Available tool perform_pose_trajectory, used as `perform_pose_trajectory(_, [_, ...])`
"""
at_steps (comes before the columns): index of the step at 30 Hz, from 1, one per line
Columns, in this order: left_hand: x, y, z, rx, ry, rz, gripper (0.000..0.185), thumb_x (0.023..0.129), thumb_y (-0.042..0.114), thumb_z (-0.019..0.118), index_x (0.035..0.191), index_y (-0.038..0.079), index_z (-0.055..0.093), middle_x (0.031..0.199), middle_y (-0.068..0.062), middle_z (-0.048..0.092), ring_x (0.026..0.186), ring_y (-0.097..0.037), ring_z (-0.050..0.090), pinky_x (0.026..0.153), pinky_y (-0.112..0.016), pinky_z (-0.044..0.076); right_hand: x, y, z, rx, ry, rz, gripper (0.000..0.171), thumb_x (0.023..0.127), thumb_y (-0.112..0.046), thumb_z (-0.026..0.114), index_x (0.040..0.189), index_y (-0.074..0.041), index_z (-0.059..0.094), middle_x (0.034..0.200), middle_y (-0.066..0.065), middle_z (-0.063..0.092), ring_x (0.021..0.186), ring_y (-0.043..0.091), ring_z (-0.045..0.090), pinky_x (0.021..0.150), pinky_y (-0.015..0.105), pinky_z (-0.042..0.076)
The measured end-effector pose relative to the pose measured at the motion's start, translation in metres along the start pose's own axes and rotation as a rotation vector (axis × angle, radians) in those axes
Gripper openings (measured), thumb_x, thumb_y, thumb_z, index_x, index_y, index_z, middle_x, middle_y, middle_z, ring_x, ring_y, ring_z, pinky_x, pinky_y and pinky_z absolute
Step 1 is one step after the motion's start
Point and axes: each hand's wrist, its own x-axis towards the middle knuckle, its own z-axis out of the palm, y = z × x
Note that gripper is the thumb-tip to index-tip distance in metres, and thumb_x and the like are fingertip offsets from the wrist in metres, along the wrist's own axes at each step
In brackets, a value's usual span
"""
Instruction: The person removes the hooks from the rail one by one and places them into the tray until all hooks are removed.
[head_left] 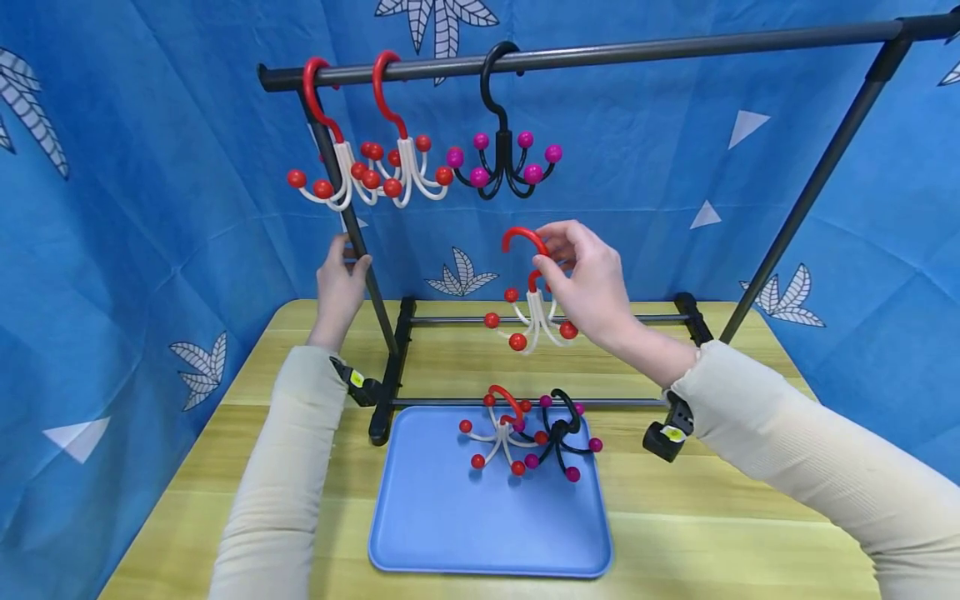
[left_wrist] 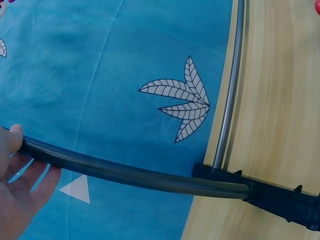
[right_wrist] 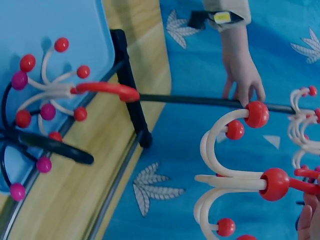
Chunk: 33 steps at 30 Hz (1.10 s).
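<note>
My right hand [head_left: 588, 279] pinches the red hook of a white claw hanger with red ball tips [head_left: 535, 310], held in the air below the rack's top bar [head_left: 637, 53]. In the right wrist view this hanger [right_wrist: 230, 182] fills the lower right, its hook mostly cut off. My left hand [head_left: 341, 287] grips the rack's left post [left_wrist: 125, 170], thumb on one side and fingers on the other. From the bar hang two white hangers with red hooks, one at the far left [head_left: 342, 167] and one beside it [head_left: 407, 162], then a black hanger with magenta balls [head_left: 504, 158].
A blue tray [head_left: 487, 529] lies on the wooden table [head_left: 720, 533]. At its far side are a white hanger with a red hook [head_left: 504, 433] and a black one [head_left: 558, 433], close together. The rack's lower rails [head_left: 637, 402] run behind. A blue patterned cloth [head_left: 187, 167] hangs at the back.
</note>
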Motion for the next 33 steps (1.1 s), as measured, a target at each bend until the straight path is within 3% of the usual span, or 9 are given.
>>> perform_pose_trajectory(9, [0.0,0.001,-0.002,-0.007,-0.002,-0.014,0.037,0.095,0.02,0.049,0.13,0.013,0.039,0.116,-0.015,0.054,0.105,-0.03,0.055,0.084,-0.045,0.046,-0.005,-0.014,0.028,0.021,-0.154,0.004,0.027,0.083,-0.009,0.065,0.11,-0.004,0.06,0.092,0.007,0.062,0.078,0.016,0.061,0.074,0.03,0.051])
perform_pose_trajectory(20, [0.0,0.0,-0.001,-0.016,-0.003,-0.001,0.037,0.095,0.019,0.049,0.129,0.012,0.039,0.113,-0.016,0.055,0.103,-0.03,0.056,0.083,-0.044,0.046,-0.018,-0.023,0.065,0.048,-0.338,0.148,0.018,0.083,-0.008,0.065,0.1,-0.007,0.062,0.091,0.004,0.064,0.075,0.012,0.063,0.068,0.023,0.052])
perform_pose_trajectory(33, [0.001,-0.001,-0.001,-0.013,-0.011,-0.005,0.037,0.095,0.021,0.049,0.129,0.012,0.039,0.113,-0.015,0.055,0.104,-0.03,0.056,0.083,-0.045,0.046,-0.043,-0.018,0.1,0.076,-0.517,0.2,0.015,0.08,-0.007,0.068,0.094,-0.007,0.062,0.092,0.004,0.063,0.076,0.012,0.062,0.066,0.019,0.051])
